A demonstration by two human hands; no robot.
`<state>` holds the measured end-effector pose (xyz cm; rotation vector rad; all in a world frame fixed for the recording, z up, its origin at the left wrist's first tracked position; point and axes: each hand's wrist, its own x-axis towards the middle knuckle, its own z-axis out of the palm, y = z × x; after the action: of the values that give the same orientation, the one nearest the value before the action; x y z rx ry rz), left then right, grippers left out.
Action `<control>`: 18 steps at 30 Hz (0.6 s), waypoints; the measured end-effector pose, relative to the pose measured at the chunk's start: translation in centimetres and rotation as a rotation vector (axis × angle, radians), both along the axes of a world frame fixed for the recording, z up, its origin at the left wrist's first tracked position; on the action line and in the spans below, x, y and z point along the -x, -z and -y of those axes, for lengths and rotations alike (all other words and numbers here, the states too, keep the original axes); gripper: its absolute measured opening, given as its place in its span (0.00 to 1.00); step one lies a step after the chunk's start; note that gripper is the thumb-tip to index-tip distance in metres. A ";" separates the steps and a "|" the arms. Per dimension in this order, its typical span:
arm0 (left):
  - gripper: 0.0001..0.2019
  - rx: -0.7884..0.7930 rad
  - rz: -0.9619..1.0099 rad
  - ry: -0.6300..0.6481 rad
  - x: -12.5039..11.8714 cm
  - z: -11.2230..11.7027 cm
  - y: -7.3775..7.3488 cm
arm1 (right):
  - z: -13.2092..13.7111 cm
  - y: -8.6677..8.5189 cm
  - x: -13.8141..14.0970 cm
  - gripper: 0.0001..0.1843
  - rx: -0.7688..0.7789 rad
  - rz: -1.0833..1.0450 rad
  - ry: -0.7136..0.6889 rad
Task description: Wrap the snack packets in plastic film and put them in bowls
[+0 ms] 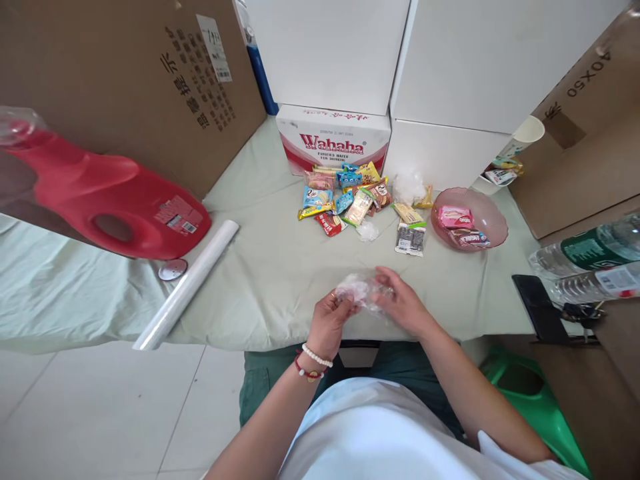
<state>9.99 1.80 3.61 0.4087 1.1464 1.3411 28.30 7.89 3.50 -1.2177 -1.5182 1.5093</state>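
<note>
A crumpled piece of clear plastic film [356,288] is between my hands, just above the front of the cloth-covered table. My left hand [332,316], with beaded bracelets at its wrist, pinches the film's left side between thumb and fingers. On the other side, my right hand [403,303] curves its fingers around the film's right edge; it is slightly blurred. Beyond them lies a pile of wrapped snacks [358,207]. A pink glass bowl [503,230] to the right holds a few more packets, including a pink one [455,217]. Near the bowl lies a dark snack packet [410,240].
Bunched clear plastic [409,187] sits by a Wahaha carton [335,143]. A red jug [125,200] and a white film roll [190,283] are on the left. Water bottles [575,257] and a black phone [536,308] are at right. Cardboard boxes [135,80] flank the table.
</note>
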 end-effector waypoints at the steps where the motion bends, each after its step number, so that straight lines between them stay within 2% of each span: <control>1: 0.23 0.016 0.017 0.044 0.0 0.1 0.1 | -0.2 -0.1 0.6 0.28 0.032 0.019 -0.040; 3: 0.23 0.108 0.024 0.105 0.5 0.2 0.4 | -0.4 0.0 1.5 0.24 0.099 0.007 -0.058; 6: 0.20 0.266 -0.064 0.161 2.1 0.3 1.2 | -0.6 0.2 1.8 0.25 0.197 -0.056 0.037; 8: 0.17 0.264 -0.201 0.173 2.8 0.5 1.6 | -0.7 0.3 1.3 0.26 0.243 -0.073 0.091; 10: 0.16 0.106 -0.462 0.121 2.9 0.8 1.8 | -0.7 0.4 0.8 0.26 0.261 -0.081 0.138; 12: 0.17 -0.186 -0.811 0.058 2.4 1.0 1.8 | -0.6 0.4 0.5 0.27 0.268 -0.090 0.172; 14: 0.18 -0.474 -1.106 0.054 1.6 0.9 1.8 | -0.4 0.4 0.4 0.27 0.282 -0.105 0.169; 16: 0.11 -0.616 -1.245 0.085 1.0 0.5 2.0 | -0.2 0.3 0.5 0.27 0.300 -0.121 0.133; 18: 0.06 -0.629 -1.224 0.095 0.9 0.0 2.1 | -0.2 0.1 0.5 0.27 0.304 -0.128 0.097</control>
<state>9.08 1.84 1.52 1.8955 1.5807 1.3260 27.76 8.05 3.39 -1.3153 -1.1591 1.7613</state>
